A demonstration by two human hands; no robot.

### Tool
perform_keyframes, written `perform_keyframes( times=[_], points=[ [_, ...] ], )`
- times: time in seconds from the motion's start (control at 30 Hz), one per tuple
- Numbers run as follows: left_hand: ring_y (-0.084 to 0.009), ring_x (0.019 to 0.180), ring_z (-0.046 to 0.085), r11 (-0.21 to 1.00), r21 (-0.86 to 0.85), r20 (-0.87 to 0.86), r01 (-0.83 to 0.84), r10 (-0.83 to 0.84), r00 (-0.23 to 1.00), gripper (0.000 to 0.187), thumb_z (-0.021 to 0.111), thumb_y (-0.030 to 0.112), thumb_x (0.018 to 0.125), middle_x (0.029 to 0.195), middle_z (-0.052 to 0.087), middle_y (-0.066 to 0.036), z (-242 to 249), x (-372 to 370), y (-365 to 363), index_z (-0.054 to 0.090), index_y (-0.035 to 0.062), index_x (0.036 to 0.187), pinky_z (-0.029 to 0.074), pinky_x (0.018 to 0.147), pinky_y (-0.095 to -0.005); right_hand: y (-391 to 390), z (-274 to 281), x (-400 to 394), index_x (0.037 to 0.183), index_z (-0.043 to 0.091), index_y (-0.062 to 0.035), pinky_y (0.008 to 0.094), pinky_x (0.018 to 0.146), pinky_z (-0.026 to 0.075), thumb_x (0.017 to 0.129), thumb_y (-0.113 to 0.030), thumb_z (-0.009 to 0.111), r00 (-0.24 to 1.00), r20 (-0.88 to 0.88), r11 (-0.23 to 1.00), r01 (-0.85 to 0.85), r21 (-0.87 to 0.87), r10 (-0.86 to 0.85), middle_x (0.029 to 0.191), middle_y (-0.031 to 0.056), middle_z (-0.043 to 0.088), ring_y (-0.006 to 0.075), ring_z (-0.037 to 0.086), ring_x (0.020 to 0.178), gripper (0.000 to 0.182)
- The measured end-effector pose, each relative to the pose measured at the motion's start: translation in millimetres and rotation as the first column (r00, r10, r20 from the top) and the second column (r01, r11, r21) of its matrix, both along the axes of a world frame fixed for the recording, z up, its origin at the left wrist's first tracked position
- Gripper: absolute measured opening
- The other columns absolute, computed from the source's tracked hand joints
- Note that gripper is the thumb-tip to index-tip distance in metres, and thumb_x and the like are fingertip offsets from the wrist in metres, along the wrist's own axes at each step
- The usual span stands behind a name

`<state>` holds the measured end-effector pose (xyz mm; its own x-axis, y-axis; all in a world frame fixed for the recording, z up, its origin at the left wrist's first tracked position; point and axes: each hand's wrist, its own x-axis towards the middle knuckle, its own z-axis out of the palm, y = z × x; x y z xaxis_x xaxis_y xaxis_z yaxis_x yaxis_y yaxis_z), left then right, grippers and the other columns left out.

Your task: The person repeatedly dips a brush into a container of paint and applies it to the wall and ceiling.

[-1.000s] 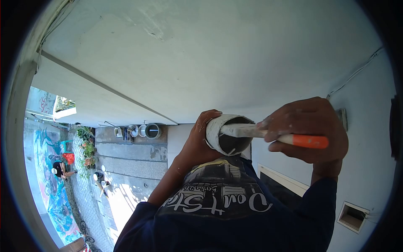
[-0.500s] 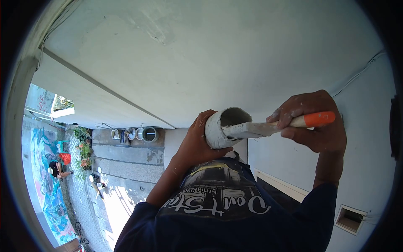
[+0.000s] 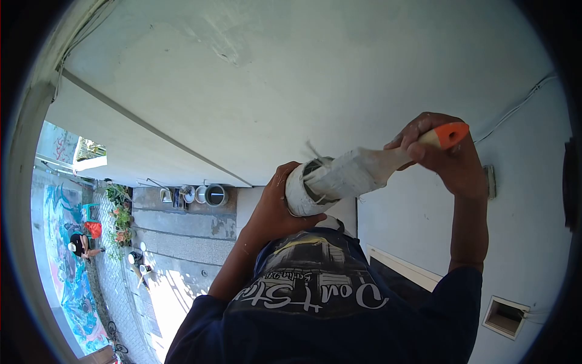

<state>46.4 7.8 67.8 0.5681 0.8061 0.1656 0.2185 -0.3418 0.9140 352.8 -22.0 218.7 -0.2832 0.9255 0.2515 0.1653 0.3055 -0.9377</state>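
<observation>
My left hand (image 3: 270, 203) is wrapped round a paint-crusted white cup-like container (image 3: 299, 193), held in front of my chest with its mouth tilted to the right. My right hand (image 3: 441, 151) grips a wide paintbrush (image 3: 362, 172) by its pale handle, whose orange end sticks out past the fingers. White paint coats the brush head. Its bristles reach to the container's mouth, and a few stray bristles stick up above the rim. How much paint is inside is hidden.
A large pale wall (image 3: 339, 79) fills the view ahead. A small square opening (image 3: 505, 317) sits in the wall at lower right. Far below at left, buckets (image 3: 216, 194) stand on the paving, plants (image 3: 121, 215) line a strip, and a person (image 3: 80, 244) is near a mural.
The brush has turned to show its broad face, and its handle end has risen and moved slightly left with my right hand. The container has shifted a little left.
</observation>
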Motion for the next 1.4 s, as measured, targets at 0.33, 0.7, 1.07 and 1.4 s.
perform_keyframes(
  times=[0.33,0.7,1.07,1.4],
  points=[
    [-0.0323,0.131,0.058,0.995,-0.098,0.180,0.004,0.014,0.984,0.101,0.100,0.034,0.062,0.139,0.054,-0.017,2.4,-1.3,4.4,0.050,-0.0020,0.143,0.048,0.110,-0.0428,-4.7,-88.0,21.7,0.110,0.058,-0.0018,0.0249,0.079,0.067,0.108,-0.027,0.060,0.585,-0.714,0.890,0.029,-0.455,-0.384,0.099,0.0168,0.072,0.0165,0.073,0.074,0.025],
    [-0.0328,0.129,0.061,0.993,0.043,0.118,0.111,-0.115,0.986,0.105,0.101,0.035,0.064,0.138,0.057,-0.021,-2.4,5.6,12.3,0.044,-0.0022,0.144,0.048,0.109,-0.0430,-26.6,-100.1,18.6,0.120,0.058,-0.0053,0.0265,0.083,0.067,0.109,-0.026,0.059,0.192,-0.934,0.950,-0.018,-0.311,-0.302,0.106,0.0149,0.071,0.0217,0.075,0.090,0.023],
    [-0.0281,0.125,0.062,0.991,-0.133,0.394,0.010,0.044,0.918,0.099,0.102,0.025,0.064,0.133,0.065,-0.018,-32.9,2.9,4.5,0.046,0.0029,0.143,0.051,0.104,-0.0433,11.2,168.7,63.0,0.113,0.065,-0.0001,0.0384,0.103,0.061,0.103,-0.005,0.064,0.732,-0.512,0.326,0.669,0.668,-0.450,0.128,0.0169,0.067,0.0266,0.070,0.116,0.011],
    [-0.0299,0.129,0.059,0.997,-0.070,0.205,-0.017,0.031,0.978,0.098,0.098,0.015,0.071,0.139,0.060,-0.019,-98.7,-11.0,18.8,0.039,0.0054,0.149,0.050,0.106,-0.0438,99.8,339.2,81.0,0.109,0.073,-0.0086,0.0383,0.093,0.061,0.093,-0.007,0.076,0.455,-0.044,-0.088,-0.075,0.993,-0.890,0.123,0.0099,0.073,0.0297,0.072,0.111,0.016]
  ],
)
